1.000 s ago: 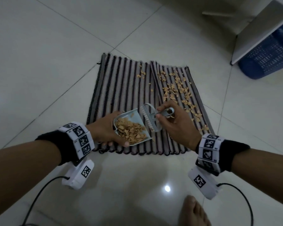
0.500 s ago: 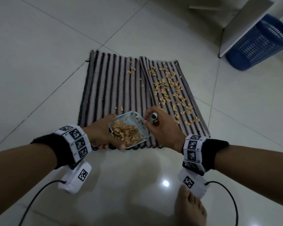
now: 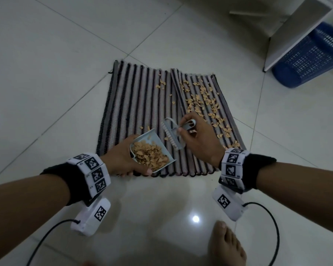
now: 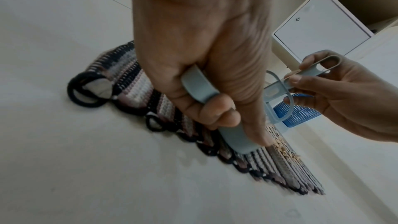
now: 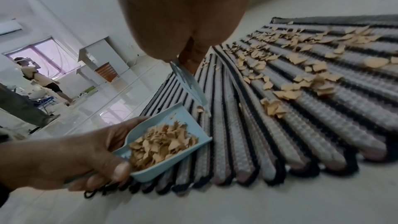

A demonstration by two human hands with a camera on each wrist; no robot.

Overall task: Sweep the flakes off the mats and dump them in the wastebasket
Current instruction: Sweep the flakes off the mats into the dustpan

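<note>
Two striped mats [image 3: 135, 104] [image 5: 301, 125] lie side by side on the tiled floor. Tan flakes [image 3: 206, 100] [image 5: 301, 67] are strewn mostly over the right mat. My left hand [image 3: 123, 160] [image 4: 204, 67] grips a pale blue dustpan [image 3: 154, 148] [image 5: 172, 135] heaped with flakes, at the mats' near edge. My right hand [image 3: 198, 139] [image 4: 336, 91] pinches the handle of a small blue brush [image 3: 173, 135] [image 4: 280, 91], held just right of the pan, bristles toward it. The blue wastebasket [image 3: 308, 56] [image 4: 295, 113] stands at the far right.
A white cabinet [image 3: 296, 29] [image 4: 318, 26] stands beside the wastebasket. My bare foot [image 3: 225, 244] is on the floor near me. Wrist-camera cables trail at both sides. In the right wrist view a person [image 5: 36, 76] stands far off by a window.
The brush has lifted out of the dustpan and swung back to the right of it. The dustpan stays at the mats' near edge, still full.
</note>
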